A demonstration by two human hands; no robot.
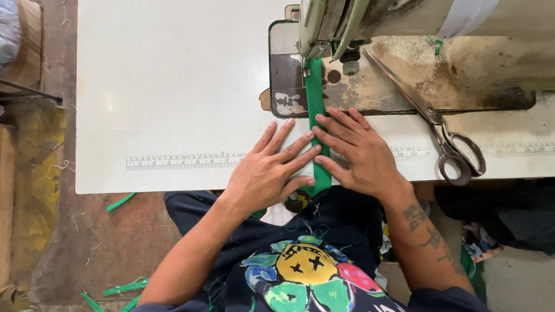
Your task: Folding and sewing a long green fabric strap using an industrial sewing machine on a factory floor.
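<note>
- Green strip (315,98) runs from the sewing machine (404,34) across the table (173,86).
- Left hand (269,170), fingers spread, presses flat on its left edge.
- Right hand (358,153), spread, presses its right edge.

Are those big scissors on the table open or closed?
Closed. The scissors lie flat by the sewing machine with both blades together in one line and the two handle loops side by side.

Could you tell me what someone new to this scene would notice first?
The bright green fabric strip stands out at the centre, running from the table edge up under the sewing machine. The left hand and right hand lie flat on either side, fingers touching it. To the right, a pair of scissors lies open across the machine bed and the white table.
</note>
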